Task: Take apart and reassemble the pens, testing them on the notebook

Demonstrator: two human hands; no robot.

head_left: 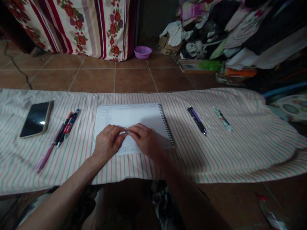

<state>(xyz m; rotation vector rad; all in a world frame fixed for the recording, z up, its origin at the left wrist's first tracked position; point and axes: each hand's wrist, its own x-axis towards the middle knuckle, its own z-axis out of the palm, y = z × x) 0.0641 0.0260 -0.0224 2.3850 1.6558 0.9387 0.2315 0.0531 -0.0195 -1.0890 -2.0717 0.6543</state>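
Note:
Above the open spiral notebook, my left hand and my right hand meet, both closed in a pinch. Between their fingertips is a small, slim, silvery-white piece; most of it is hidden by the fingers, and its kind cannot be made out. To the left of the notebook lie several pens, one of them a long pink pen. On the right are a black and purple pen and a pale patterned pen.
A striped cloth covers the low table. At its left end lies a phone. Beyond, on the tiled floor, stand a purple basin and a cardboard box amid piled clothes. A bottle lies at the lower right.

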